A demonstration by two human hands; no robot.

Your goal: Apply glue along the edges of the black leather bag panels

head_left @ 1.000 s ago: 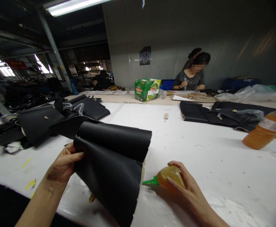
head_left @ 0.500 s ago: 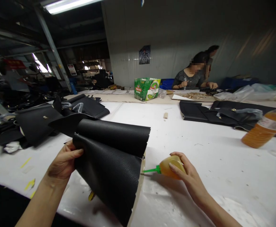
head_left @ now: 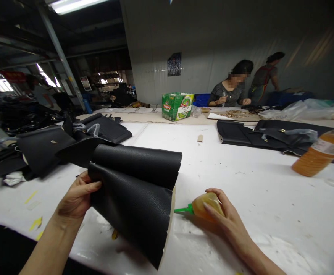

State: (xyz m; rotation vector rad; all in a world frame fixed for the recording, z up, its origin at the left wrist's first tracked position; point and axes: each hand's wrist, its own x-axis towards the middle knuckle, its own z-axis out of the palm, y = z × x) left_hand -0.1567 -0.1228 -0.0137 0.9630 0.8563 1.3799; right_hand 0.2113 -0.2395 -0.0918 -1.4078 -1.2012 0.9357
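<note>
My left hand (head_left: 76,198) grips the near left edge of a black leather bag piece (head_left: 135,194), folded into two curved flaps and held up off the white table (head_left: 241,191). My right hand (head_left: 225,219) is wrapped round a small amber glue bottle (head_left: 205,204). Its green nozzle (head_left: 181,209) points left and nearly touches the pale inner edge of the leather piece.
More black leather pieces (head_left: 43,147) are piled at the left, others (head_left: 270,137) at the far right. A large bottle of orange liquid (head_left: 318,154) lies at the right. A green carton (head_left: 177,106) stands at the back, where a seated person (head_left: 231,89) works and another person (head_left: 265,76) stands.
My right hand with the glue bottle drew back a little from the leather edge. The person behind the seated worker walked off to the right. My left hand stayed in place.
</note>
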